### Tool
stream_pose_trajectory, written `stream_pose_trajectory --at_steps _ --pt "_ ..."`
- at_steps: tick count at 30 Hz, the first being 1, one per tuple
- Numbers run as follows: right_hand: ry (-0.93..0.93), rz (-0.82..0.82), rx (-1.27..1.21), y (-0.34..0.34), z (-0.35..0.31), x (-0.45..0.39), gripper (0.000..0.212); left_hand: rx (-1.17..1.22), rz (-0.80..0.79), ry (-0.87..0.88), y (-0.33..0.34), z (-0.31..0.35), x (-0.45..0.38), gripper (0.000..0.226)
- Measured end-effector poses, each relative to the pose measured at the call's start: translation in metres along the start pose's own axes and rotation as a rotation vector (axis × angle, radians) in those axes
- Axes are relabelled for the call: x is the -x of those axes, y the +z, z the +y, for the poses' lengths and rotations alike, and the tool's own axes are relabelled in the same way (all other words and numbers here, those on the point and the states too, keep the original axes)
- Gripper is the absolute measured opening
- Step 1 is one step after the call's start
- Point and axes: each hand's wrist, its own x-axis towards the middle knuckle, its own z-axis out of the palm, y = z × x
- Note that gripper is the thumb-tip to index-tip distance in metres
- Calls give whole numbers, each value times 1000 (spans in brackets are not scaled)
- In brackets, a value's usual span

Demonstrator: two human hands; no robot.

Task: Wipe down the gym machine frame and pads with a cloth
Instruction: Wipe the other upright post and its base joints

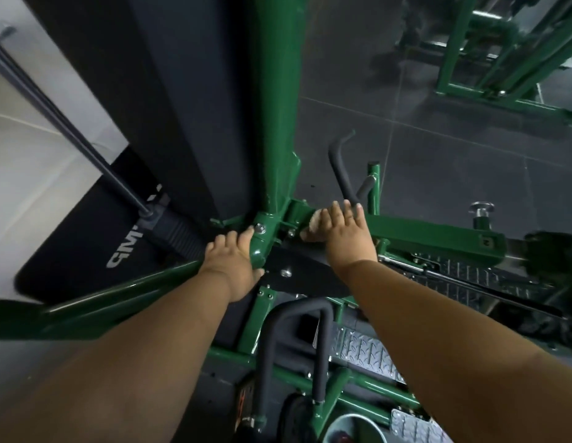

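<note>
Frame (272, 100) green, upright at centre; no visible sign which parts are wiped. Pad (169, 91) beside it, likewise. Left hand (233, 260) grips joint. Right hand (339, 233) presses cloth (315, 220) on crossbar. Judged mid-task.

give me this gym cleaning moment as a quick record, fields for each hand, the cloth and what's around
left hand: grips the green frame joint
right hand: presses a pale cloth on the green crossbar
cloth: mostly hidden under the fingers
pad: black pad upright behind the frame
nearby: black foam handle, diamond-plate footplate
</note>
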Motion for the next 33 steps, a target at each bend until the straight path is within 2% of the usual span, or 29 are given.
stream_pose_trajectory --at_steps 3,5,7,9,12,17,22,24,26,29,30,33 --pt "-66 6 44 1 -2 -4 65 220 36 77 5 -26 21 94" --pt "-89 13 55 -2 -9 -9 63 220 51 127 13 -39 40 97" --pt "-112 18 45 -6 -16 -15 61 206 69 104 20 -44 50 99" --pt "-138 26 36 -9 -20 -18 60 209 77 5 23 -52 53 101" --pt "-161 36 60 -6 -8 -10 61 204 -9 -114 23 -81 54 106" --pt "-191 167 146 19 39 19 64 155 -131 -47 14 -98 53 114" --pt "-124 46 96 5 23 8 66 143 -178 -42 9 -98 54 119" --pt "-107 18 -26 -6 -4 1 64 140 -182 -47 7 -97 55 119" --pt "-43 -6 -257 -16 -40 0 61 135 -166 -51 8 -95 56 118" --pt "147 9 -764 -27 -98 14 42 152 -149 -54 10 -94 56 118" --pt "200 -7 -938 -27 -117 19 44 163 -146 -54 10 -95 56 118" --pt "359 -101 -1372 -33 -157 25 67 173 -130 -44 12 -97 56 118"
